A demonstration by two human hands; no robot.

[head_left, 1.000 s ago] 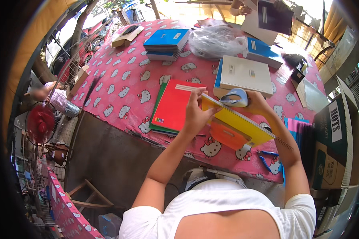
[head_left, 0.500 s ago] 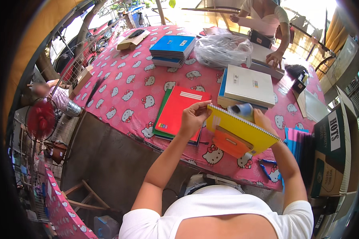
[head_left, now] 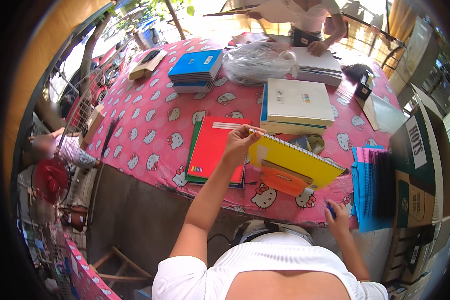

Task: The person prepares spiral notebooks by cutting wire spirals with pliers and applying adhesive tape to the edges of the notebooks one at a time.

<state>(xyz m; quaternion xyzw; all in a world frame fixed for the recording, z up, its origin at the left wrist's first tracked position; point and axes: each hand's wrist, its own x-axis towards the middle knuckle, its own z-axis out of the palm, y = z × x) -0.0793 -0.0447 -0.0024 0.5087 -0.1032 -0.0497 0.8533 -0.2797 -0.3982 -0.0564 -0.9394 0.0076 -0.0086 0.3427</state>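
Yellow spiral notebook (head_left: 301, 160), centre of frame: left hand (head_left: 241, 142) pinches its upper-left corner, apparently to steady it tilted behind the orange piece (head_left: 284, 184); right hand (head_left: 339, 220), lower right, grips a blue-handled tool (head_left: 330, 212).

I have a strip of bare tablecloth (head_left: 157, 134) ahead of my right hand (head_left: 338, 220), between the yellow spiral notebook (head_left: 296, 154) and the blue spiral notebooks (head_left: 363, 192), with the cardboard box (head_left: 407, 165) walling off the right. Farther back, the white-topped notebook stack (head_left: 300, 102) blocks me; open cloth separates the red notebook (head_left: 219, 147) from the blue notebook stack (head_left: 197, 64).
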